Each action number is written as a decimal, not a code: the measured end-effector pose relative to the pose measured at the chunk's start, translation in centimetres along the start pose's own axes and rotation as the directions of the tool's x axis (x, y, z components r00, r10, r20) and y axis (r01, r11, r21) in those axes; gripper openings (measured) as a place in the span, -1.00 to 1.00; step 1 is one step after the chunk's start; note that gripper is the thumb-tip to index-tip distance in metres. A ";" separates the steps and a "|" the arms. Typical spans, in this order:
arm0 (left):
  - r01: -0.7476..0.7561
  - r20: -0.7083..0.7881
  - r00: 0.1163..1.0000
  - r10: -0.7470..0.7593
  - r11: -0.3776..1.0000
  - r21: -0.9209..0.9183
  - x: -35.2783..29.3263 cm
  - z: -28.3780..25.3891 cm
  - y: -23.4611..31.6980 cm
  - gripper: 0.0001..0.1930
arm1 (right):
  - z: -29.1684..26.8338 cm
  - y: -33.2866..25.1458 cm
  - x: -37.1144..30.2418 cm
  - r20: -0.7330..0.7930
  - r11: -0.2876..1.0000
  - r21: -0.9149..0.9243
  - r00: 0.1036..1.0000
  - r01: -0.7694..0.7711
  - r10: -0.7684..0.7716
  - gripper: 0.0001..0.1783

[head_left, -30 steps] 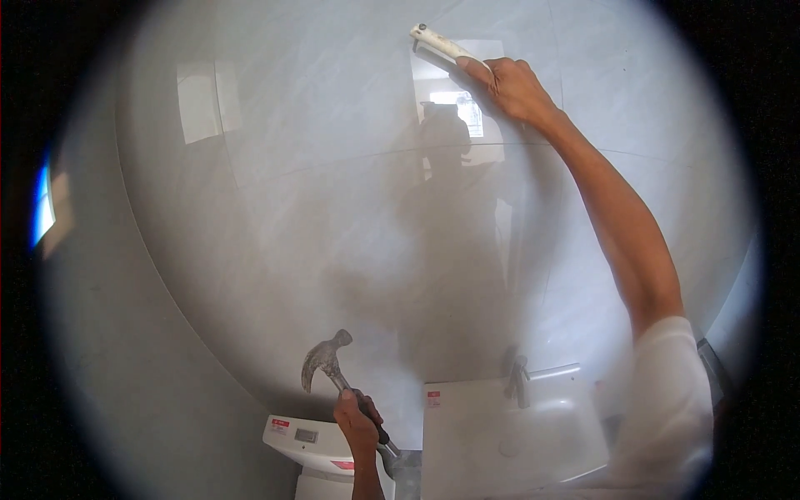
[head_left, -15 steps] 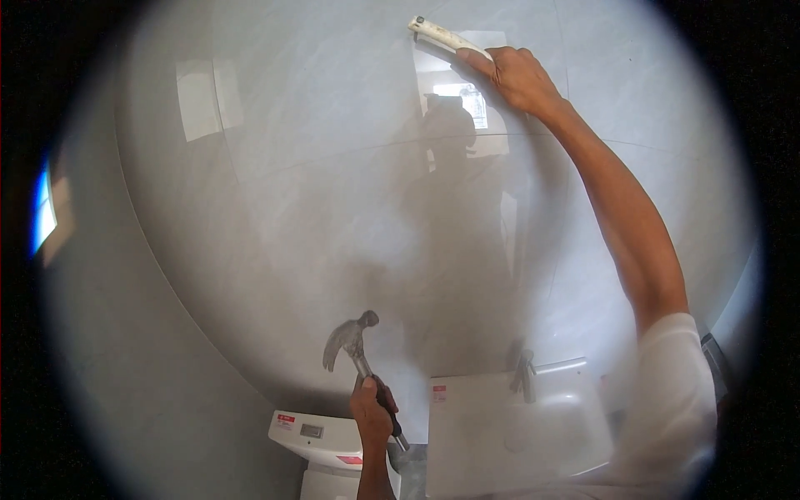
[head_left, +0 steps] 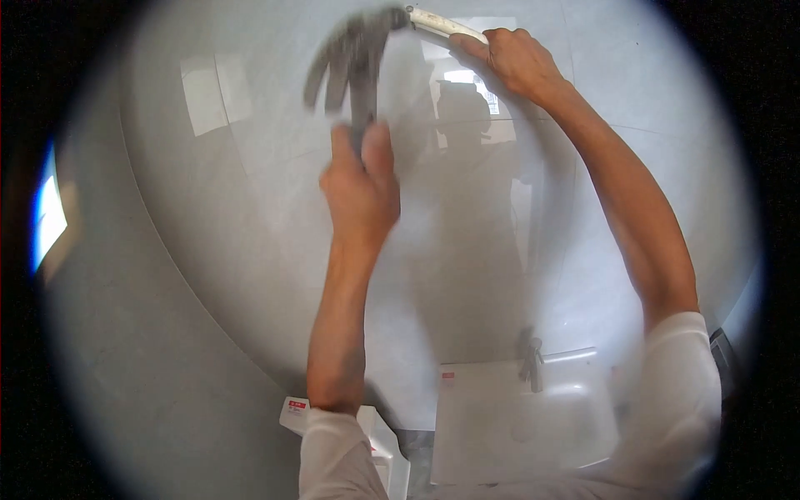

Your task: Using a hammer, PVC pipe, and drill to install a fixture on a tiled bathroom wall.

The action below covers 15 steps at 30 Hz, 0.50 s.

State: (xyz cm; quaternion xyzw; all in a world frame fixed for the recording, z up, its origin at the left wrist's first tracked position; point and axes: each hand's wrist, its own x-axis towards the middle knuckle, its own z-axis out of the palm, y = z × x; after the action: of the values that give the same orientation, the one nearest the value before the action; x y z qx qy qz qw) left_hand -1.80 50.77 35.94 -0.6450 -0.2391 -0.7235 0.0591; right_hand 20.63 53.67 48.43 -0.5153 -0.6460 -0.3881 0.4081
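Observation:
My left hand [head_left: 360,179] is raised and closed around the handle of a claw hammer [head_left: 363,87], which is smeared by motion. The hammer's striking face is at the left end of a long, narrow off-white bar [head_left: 433,22] with a dark tip; whether they touch I cannot tell. My right hand [head_left: 523,62] grips the bar's right end, thumb stretched along it. The bar lies close to the glossy grey tiled wall [head_left: 275,208] near the top of the view.
Below are a white washbasin [head_left: 479,417] with a metal tap [head_left: 532,367] and, to its left, a white toilet [head_left: 387,442] partly hidden by my left arm. Another grey wall [head_left: 183,367] meets the tiled one at left. Reflections of a window and of me show on the tiles.
My left hand has swung the hammer up from near the toilet to the bar's left end. My right hand still holds the bar in nearly the same place.

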 end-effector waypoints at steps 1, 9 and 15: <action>-0.018 -0.039 0.999 0.017 1.000 -0.024 1.8 0.7 0.7 -0.70 | -0.4 -0.4 0.2 0.058 0.991 0.028 0.990 -0.129 0.127 -0.20; 0.039 0.057 0.997 -0.051 0.982 0.186 7.3 3.3 1.0 -0.53 | -0.3 0.3 0.7 0.066 0.998 -0.033 0.996 -0.055 0.057 -0.21; -0.007 0.006 1.000 0.006 0.984 0.175 6.7 0.6 3.6 -0.50 | -0.6 -0.2 0.3 0.087 0.993 0.008 0.989 -0.118 0.117 -0.21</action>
State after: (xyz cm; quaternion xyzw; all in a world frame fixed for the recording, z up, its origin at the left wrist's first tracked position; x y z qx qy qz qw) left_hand -0.94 49.36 43.33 -0.6401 -0.3000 -0.6976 0.1171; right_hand 20.46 53.20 48.93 -0.5659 -0.6341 -0.3365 0.4055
